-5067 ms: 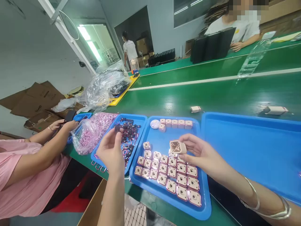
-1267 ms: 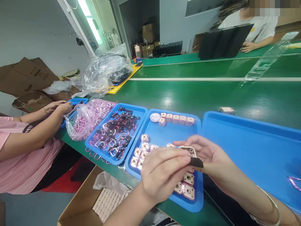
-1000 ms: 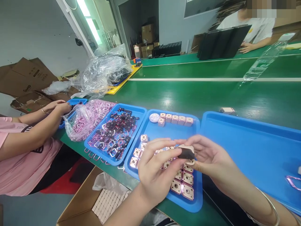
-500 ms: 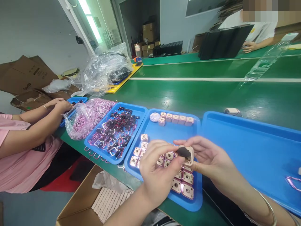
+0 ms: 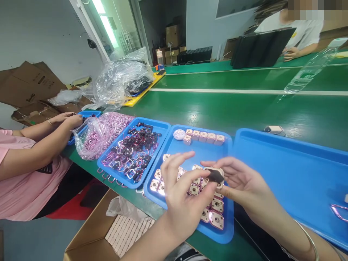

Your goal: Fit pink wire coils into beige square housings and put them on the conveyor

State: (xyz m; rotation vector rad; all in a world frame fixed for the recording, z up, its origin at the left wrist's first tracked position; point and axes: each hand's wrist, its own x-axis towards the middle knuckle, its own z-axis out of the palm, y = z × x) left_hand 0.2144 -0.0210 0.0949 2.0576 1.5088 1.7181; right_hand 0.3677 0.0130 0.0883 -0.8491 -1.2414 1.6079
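Black piece (image 5: 216, 176) at cream housing (image 5: 220, 170)

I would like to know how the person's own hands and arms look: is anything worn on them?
The left hand and right hand wear no gloves, and no sleeves show. A thin silver-coloured bangle circles the right forearm; no jewellery shows on the left forearm.

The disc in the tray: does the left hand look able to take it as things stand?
Probably not right away: the left hand has its thumb and index finger on the black part. Otherwise the way seems free, as nothing covers the disc.
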